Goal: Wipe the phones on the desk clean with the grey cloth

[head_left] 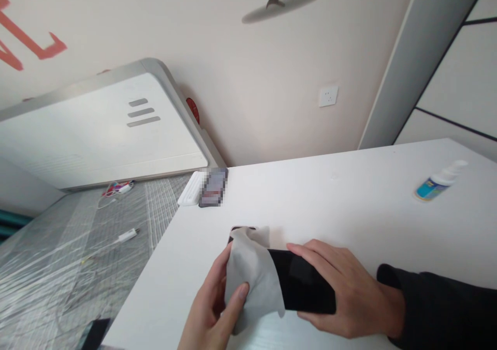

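My right hand [345,285] grips a black smartphone [305,282] by its long edges, at the phone's right end. Around the phone's left end lies a grey cloth [252,272], pinched between the thumb and fingers of my left hand [217,301]. The cloth hides that end of the phone. Just behind the cloth, the top edge of another phone-like thing [243,228] peeks out on the table; most of it is covered.
The white table [330,200] carries a spray bottle [438,181] at right and a phone [213,187] beside a white flat object [191,188] at the far left edge. Left of it is a plastic-covered bed [116,267] with a white plug and cable [128,235]. A wall rises behind.
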The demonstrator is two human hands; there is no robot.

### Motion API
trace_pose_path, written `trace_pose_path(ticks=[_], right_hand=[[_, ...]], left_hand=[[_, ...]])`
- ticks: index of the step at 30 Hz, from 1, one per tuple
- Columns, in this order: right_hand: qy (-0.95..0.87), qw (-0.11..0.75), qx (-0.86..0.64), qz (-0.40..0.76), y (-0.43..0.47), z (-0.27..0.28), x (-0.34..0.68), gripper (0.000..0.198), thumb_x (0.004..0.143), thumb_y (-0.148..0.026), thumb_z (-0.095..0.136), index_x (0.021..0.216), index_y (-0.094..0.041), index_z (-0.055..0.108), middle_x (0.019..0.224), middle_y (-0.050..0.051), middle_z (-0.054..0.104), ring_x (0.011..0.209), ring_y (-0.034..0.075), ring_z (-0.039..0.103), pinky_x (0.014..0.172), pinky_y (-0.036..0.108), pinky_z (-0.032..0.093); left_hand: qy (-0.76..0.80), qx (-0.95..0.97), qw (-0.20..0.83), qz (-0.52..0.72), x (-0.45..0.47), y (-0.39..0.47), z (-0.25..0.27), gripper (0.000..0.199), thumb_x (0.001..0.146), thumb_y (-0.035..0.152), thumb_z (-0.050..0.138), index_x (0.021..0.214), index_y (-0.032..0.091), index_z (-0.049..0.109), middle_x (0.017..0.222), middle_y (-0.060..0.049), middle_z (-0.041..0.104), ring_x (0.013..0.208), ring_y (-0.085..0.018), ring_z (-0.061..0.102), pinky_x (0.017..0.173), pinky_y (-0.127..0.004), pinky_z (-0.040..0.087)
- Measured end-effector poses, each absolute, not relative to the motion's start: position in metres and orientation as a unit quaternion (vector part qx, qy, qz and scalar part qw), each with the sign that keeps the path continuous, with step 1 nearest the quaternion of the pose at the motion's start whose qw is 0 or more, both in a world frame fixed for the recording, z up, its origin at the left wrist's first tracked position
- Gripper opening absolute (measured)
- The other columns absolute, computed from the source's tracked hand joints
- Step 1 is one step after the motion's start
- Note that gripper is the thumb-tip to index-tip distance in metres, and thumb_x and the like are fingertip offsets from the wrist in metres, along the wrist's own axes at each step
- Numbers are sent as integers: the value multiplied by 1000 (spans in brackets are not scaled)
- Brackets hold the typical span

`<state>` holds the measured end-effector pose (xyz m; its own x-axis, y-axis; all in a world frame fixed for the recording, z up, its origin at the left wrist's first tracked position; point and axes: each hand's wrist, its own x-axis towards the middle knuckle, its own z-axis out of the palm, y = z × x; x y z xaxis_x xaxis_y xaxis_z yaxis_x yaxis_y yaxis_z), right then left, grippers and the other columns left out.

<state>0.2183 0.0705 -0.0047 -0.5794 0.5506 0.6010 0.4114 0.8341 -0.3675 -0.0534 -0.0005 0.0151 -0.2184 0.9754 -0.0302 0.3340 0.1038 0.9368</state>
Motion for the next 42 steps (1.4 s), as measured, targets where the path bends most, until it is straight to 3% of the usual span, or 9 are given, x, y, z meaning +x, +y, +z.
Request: trace_pose_path(ticks=[5, 9, 13, 19, 24, 28, 32, 37, 42], right_hand=[[-895, 373, -240, 49, 68, -5, 220, 71, 86, -42, 66, 144, -7, 45, 117, 16, 74, 105, 28, 73, 83, 33, 60], [-889, 387, -242, 47, 68, -9, 219, 71, 82, -35, 62, 144, -6, 42, 119, 19, 73, 106, 30, 73, 88, 37, 60], [-860, 449, -221, 98, 71, -16, 214, 76, 77, -23, 62, 146, -11, 33, 112, 14, 72, 102, 30, 73, 86, 38, 61], [-825, 488, -238, 155, 75, -19, 208, 66, 80, -30, 71, 136, -19, 37, 105, 10, 69, 88, 30, 73, 70, 39, 62], [-834, 492, -216, 126, 74, -17, 210, 59, 81, -22, 61, 135, -16, 37, 104, 12, 67, 90, 30, 72, 71, 40, 62], [-842, 500, -188, 75, 75, -20, 212, 67, 78, -9, 51, 143, -10, 34, 113, 16, 66, 107, 30, 69, 87, 41, 62], [-828, 502, -228, 103, 74, -25, 211, 73, 83, -14, 61, 149, -13, 29, 117, 16, 66, 102, 30, 71, 85, 41, 64], [-829, 477, -243, 164, 75, -28, 207, 80, 79, -21, 73, 147, -17, 32, 112, 13, 68, 95, 31, 72, 81, 45, 65], [-834, 500, -201, 121, 78, -27, 211, 80, 77, -4, 55, 152, -16, 27, 118, 17, 67, 106, 31, 71, 86, 44, 64]], left_hand=[[581, 781, 9, 229, -34, 12, 26, 71, 100, 27, 55, 164, 34, 26, 174, -3, 16, 160, -31, 16, 129, -50, 17], [491, 845, -174, 122, -7, 17, 25, 69, 97, 31, 54, 161, 15, 34, 170, -8, 29, 162, -27, 9, 129, -38, -6], [415, 882, -201, 94, 7, 20, 19, 60, 102, 45, 46, 152, 12, 49, 159, -8, 50, 152, -26, 38, 130, -41, -3], [499, 826, -254, 69, -31, 25, 22, 65, 103, 29, 43, 159, 1, 30, 170, -17, 29, 159, -29, 20, 127, -41, 12], [474, 837, -259, 86, 1, 21, 7, 64, 102, 33, 39, 157, 1, 35, 168, -18, 34, 160, -36, 11, 124, -45, 16], [457, 849, -234, 125, 37, 25, -2, 69, 104, 48, 38, 155, 3, 40, 164, -16, 42, 160, -29, 12, 126, -41, 11], [481, 843, -214, 108, 14, 39, 6, 65, 106, 39, 41, 161, 8, 29, 170, -11, 31, 160, -23, 16, 127, -37, 12], [557, 792, -222, 117, 3, 46, 7, 64, 107, 30, 35, 161, -1, 20, 171, -21, 22, 160, -30, 17, 125, -43, 22], [488, 841, -196, 129, 51, 37, 3, 69, 106, 36, 34, 162, -1, 19, 171, -18, 22, 160, -32, 16, 124, -42, 28]])
